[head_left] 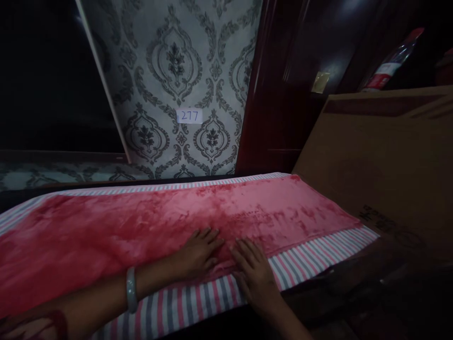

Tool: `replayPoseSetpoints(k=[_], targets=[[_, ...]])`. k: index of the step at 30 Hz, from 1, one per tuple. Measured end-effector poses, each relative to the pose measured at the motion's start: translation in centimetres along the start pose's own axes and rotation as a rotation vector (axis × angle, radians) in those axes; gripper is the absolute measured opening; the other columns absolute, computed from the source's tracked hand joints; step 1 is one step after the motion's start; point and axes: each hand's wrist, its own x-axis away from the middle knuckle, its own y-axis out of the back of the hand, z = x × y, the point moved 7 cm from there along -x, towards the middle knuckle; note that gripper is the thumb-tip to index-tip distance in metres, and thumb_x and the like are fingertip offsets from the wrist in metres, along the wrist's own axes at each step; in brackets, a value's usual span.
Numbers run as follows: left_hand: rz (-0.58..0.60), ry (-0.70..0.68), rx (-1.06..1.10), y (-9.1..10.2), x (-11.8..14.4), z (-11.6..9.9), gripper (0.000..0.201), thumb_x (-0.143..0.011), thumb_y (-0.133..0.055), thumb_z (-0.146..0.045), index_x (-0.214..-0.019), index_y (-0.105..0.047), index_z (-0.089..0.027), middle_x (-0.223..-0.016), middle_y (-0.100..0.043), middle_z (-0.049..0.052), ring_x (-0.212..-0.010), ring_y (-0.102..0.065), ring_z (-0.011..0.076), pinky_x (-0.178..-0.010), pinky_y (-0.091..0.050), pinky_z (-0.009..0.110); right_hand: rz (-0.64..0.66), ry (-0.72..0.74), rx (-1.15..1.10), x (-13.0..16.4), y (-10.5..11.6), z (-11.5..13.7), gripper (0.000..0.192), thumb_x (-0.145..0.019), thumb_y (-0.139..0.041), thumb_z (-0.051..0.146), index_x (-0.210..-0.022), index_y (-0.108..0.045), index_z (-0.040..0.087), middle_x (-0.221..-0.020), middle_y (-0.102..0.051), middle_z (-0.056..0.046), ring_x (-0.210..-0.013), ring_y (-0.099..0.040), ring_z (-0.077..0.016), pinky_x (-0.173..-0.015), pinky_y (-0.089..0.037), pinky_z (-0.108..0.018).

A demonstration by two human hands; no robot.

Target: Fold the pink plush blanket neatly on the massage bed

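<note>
Closest in is a dark red-trimmed sleeve [59,326], then a pale bangle [131,290] around the left wrist. Past that, the left hand [198,254] and right hand [255,273] are both palm-down at the front edge of a red plush cloth [123,231]. Left fingers are fanned out a bit, right ones sit closer together, and neither hand is gripping anything from what I can see.

If you ask me, flat palms and light, even pressure work best here, with care not to drag the striped cloth [198,302] underneath. Pile that soft probably shifts easily, so short strokes beat big shoves imo.

Looks-wise it's blotchy: paler pink toward the right end, deeper red at the left, nap lying every which way. It runs lengthwise along the tabletop [170,180], stripes showing at the front and back edges, right end near a cardboard box [375,160].
</note>
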Motion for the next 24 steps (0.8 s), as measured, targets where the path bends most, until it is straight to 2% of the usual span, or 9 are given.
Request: replayPoseSetpoints(k=[2, 4, 7, 9, 11, 14, 18, 21, 24], targets=[[-0.078, -0.036, 0.025, 1.5, -1.5, 1.0, 0.049, -0.096, -0.048, -0.032, -0.144, -0.051, -0.025, -0.149, -0.053, 0.013, -0.139, -0.047, 0.0293, -0.114, -0.036, 0.052, 0.063, 0.021, 0.024, 0.3, -1.2, 0.4, 0.057, -0.092, -0.058, 0.031, -0.148, -0.048, 0.025, -0.143, -0.059, -0.010, -0.133, -0.051, -0.0317, -0.104, -0.048, -0.056], [-0.093, -0.055, 0.014, 2.3, -4.0, 2.7, 0.050, -0.097, -0.048, -0.035, -0.146, -0.048, -0.026, -0.153, -0.048, 0.013, -0.143, -0.042, 0.0292, -0.117, -0.032, 0.055, 0.093, 0.024, 0.046, 0.8, -1.9, 0.4, 0.059, -0.093, -0.058, 0.035, -0.150, -0.046, 0.025, -0.144, -0.058, -0.010, -0.133, -0.052, -0.0319, -0.104, -0.048, -0.055], [-0.032, 0.032, -0.049, 1.8, -8.1, 6.4, 0.059, -0.097, -0.048, -0.048, -0.152, -0.041, -0.027, -0.162, -0.033, 0.014, -0.151, -0.026, 0.0343, -0.118, -0.019, 0.067, 0.080, 0.032, 0.059, 1.1, -2.0, 0.3, 0.060, -0.094, -0.057, 0.037, -0.151, -0.044, 0.026, -0.145, -0.058, -0.009, -0.133, -0.053, -0.0315, -0.103, -0.049, -0.053], [-0.007, 0.131, -0.075, 1.1, -9.8, 8.8, 0.063, -0.097, -0.043, -0.053, -0.154, -0.037, -0.026, -0.163, -0.030, 0.015, -0.151, -0.022, 0.0372, -0.116, -0.015, 0.071, 0.058, 0.049, 0.054, 1.1, -1.8, 0.2, 0.061, -0.094, -0.056, 0.037, -0.152, -0.043, 0.026, -0.143, -0.059, -0.008, -0.131, -0.055, -0.0318, -0.101, -0.050, -0.052], [-0.019, 0.183, -0.084, 0.5, -10.4, 10.1, 0.065, -0.098, -0.040, -0.056, -0.155, -0.034, -0.026, -0.163, -0.028, 0.015, -0.151, -0.021, 0.0388, -0.115, -0.015, 0.073, 0.035, 0.068, 0.047, 1.0, -1.7, 0.3, 0.061, -0.094, -0.055, 0.038, -0.153, -0.042, 0.025, -0.142, -0.060, -0.009, -0.129, -0.057, -0.0322, -0.099, -0.051, -0.052], [-0.028, 0.172, -0.071, 0.1, -10.5, 10.5, 0.068, -0.097, -0.037, -0.059, -0.156, -0.031, -0.026, -0.164, -0.027, 0.014, -0.152, -0.020, 0.0389, -0.115, -0.016, 0.072, 0.014, 0.087, 0.071, 0.8, -1.7, 0.3, 0.059, -0.096, -0.052, 0.038, -0.152, -0.042, 0.024, -0.140, -0.061, -0.008, -0.127, -0.059, -0.0316, -0.097, -0.051, -0.050], [0.051, 0.201, -0.068, 0.2, -11.2, 11.5, 0.069, -0.097, -0.033, -0.062, -0.157, -0.030, -0.028, -0.166, -0.022, 0.012, -0.152, -0.017, 0.0387, -0.115, -0.011, 0.072, -0.013, 0.134, 0.136, 0.8, -1.9, 0.3, 0.056, -0.098, -0.045, 0.042, -0.150, -0.045, 0.024, -0.138, -0.063, -0.007, -0.123, -0.062, -0.0301, -0.093, -0.051, -0.048], [0.095, 0.268, -0.082, 0.9, -12.4, 14.2, 0.066, -0.098, -0.032, -0.060, -0.157, -0.030, -0.031, -0.166, -0.020, 0.008, -0.153, -0.015, 0.0345, -0.118, -0.006, 0.067, -0.035, 0.158, 0.164, 0.8, -2.0, 0.2, 0.054, -0.098, -0.043, 0.042, -0.148, -0.049, 0.022, -0.135, -0.066, -0.007, -0.121, -0.063, -0.0298, -0.093, -0.050, -0.047], [0.087, 0.383, -0.082, 2.2, -13.0, 17.8, 0.064, -0.098, -0.031, -0.057, -0.156, -0.031, -0.030, -0.166, -0.023, 0.009, -0.153, -0.018, 0.0351, -0.118, -0.010, 0.067, -0.044, 0.170, 0.166, 0.8, -2.0, 0.1, 0.052, -0.097, -0.044, 0.041, -0.145, -0.052, 0.021, -0.133, -0.067, -0.007, -0.120, -0.063, -0.0293, -0.094, -0.049, -0.046]])
